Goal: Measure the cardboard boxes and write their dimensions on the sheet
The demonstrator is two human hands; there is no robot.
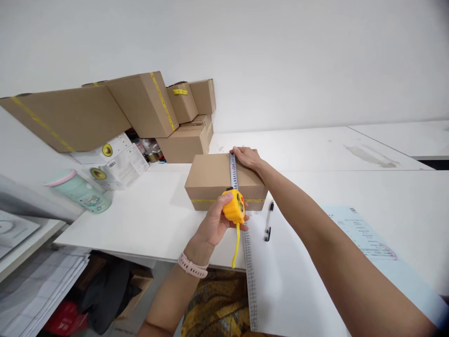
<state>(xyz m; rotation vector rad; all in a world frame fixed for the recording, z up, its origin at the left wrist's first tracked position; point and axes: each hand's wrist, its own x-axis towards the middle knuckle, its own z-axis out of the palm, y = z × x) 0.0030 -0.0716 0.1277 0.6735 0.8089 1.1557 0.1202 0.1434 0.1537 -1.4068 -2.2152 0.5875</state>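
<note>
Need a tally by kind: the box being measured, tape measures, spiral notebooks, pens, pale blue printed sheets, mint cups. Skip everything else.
Box being measured: 1
Tape measure: 1
Spiral notebook: 1
Pen: 1
Pale blue printed sheet: 1
Mint cup: 1
Total: 6

Left hand (214,222) gripping tape measure (233,208), blade (234,174) across cardboard box (210,172), right hand (247,157) atop

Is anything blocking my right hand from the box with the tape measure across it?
Nothing visible: your right hand is at the far edge of the box, by the end of the tape measure. The pen lies nearer you, on the notebook.
</note>
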